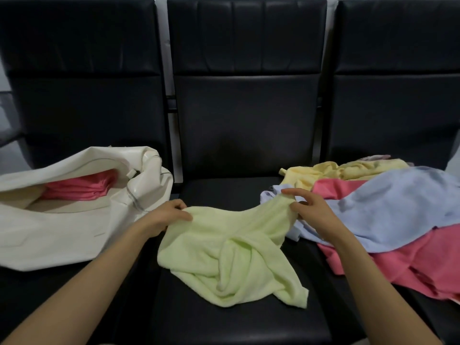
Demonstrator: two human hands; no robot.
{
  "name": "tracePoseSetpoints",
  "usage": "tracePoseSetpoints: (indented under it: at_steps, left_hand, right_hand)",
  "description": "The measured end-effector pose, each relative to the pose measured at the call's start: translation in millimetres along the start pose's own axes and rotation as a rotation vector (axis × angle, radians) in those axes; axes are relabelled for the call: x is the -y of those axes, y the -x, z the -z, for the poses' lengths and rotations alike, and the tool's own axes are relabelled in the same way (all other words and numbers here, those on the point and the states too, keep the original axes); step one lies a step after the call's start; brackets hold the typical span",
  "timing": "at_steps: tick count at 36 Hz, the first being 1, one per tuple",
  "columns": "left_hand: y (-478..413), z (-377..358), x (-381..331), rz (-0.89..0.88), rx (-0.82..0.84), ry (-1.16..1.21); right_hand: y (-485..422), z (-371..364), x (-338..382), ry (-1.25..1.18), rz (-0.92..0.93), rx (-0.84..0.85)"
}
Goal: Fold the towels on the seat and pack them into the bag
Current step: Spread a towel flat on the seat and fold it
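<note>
Seating: we see three black padded seats (pixel 246 135) in a row, with a pale wall (pixel 163 26) showing in the gaps behind them.
Cut off: we lose the two outer seats at the frame edges, and the left end of the bag (pixel 62 232) runs out of view.
Hidden: we cannot tell what lies under the folded pink towel (pixel 79 188) inside the bag. The lower layers of the pile on the right are covered.
Left hand: the left hand (pixel 169 215) grasps the left edge of the green towel (pixel 231 250), thumb on top. The cloth hides its fingers.
Right hand: the right hand (pixel 311 210) pinches the towel's far right corner between thumb and forefinger, with the other fingers loosely spread.
Green towel: pale green terry, unfolded, on the middle seat cushion. Its top edge is lifted between the hands and its centre is bunched into a twisted crease.
Bag: cream and glossy, on the left seat, mouth open.
Pile: on the right seat, a yellow towel (pixel 336 171) lies at the back and a blue towel (pixel 393 207) lies over a loose pink towel (pixel 410 265).
</note>
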State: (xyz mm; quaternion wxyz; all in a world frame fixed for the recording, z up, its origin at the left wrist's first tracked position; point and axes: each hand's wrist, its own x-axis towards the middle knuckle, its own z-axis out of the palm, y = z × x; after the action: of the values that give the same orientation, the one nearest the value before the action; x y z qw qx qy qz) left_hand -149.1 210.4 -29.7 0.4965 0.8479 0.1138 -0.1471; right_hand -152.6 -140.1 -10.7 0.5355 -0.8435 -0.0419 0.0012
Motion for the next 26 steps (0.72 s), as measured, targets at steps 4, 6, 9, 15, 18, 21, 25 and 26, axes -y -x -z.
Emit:
tracePoseSetpoints:
  at_steps: [4,6,9,15,18,21,25,26]
  left_hand:
    - [20,19,-12,0.040,0.108,0.236]
    - [26,27,-17,0.006,0.083,0.276]
    - [28,36,-29,-0.052,-0.008,0.295]
    - [-3,49,-68,-0.240,-0.237,0.233]
    - [-37,50,-84,-0.304,-0.433,0.012]
    - [-70,40,-80,-0.183,-0.308,-0.299]
    - [-71,10,-46,-0.076,-0.201,-0.456]
    - [-62,2,-37,-0.076,-0.169,-0.508]
  right_hand:
    - [0,4,3,-0.046,0.033,-0.034]
    - [-1,9,6,-0.051,0.034,-0.013]
    - [-12,21,18,-0.010,0.025,-0.010]
    - [-70,48,50,0.048,0.038,0.002]
    - [-113,49,49,0.116,0.011,-0.029]
    - [-139,38,31,0.234,-0.058,-0.054]
    - [-122,16,12,0.408,-0.069,-0.047]
    - [-115,10,6,0.470,-0.063,-0.013]
